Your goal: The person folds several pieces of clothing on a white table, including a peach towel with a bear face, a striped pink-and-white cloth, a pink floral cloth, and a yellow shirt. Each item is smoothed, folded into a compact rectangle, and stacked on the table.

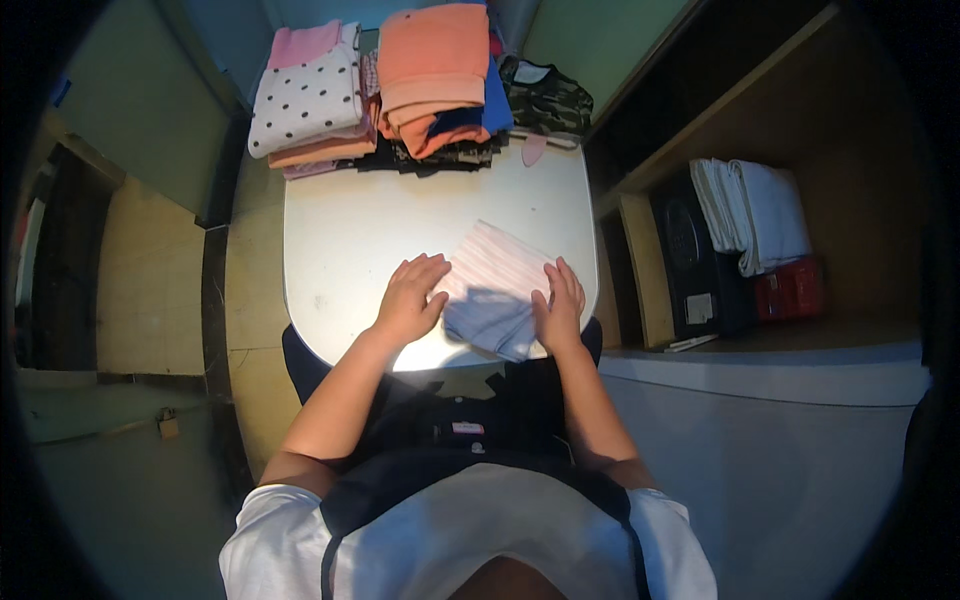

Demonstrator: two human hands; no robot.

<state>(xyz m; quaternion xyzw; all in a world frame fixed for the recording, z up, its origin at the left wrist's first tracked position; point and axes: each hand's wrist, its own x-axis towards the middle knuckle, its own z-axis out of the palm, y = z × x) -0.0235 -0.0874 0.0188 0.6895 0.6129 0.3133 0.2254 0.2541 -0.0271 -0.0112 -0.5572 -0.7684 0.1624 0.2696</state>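
Note:
A folded cloth point(497, 259) with pale pink and white stripes lies on the white table point(352, 225) in front of me. Its near part falls in bluish shadow, and its near corner reaches the table's front edge. My left hand point(412, 296) is at the cloth's left side, palm down, with its fingertips by the edge and its thumb spread. At the right side my right hand point(561, 304) rests against the cloth, thumb apart from the fingers. Neither hand visibly grips the fabric.
Folded clothes stand at the table's far end: a polka-dot stack point(307, 97), an orange stack point(433, 64) and a camouflage shirt point(551, 94). On the right, an open shelf holds a dark safe point(679, 240), folded white cloth point(772, 214) and a red object point(791, 289).

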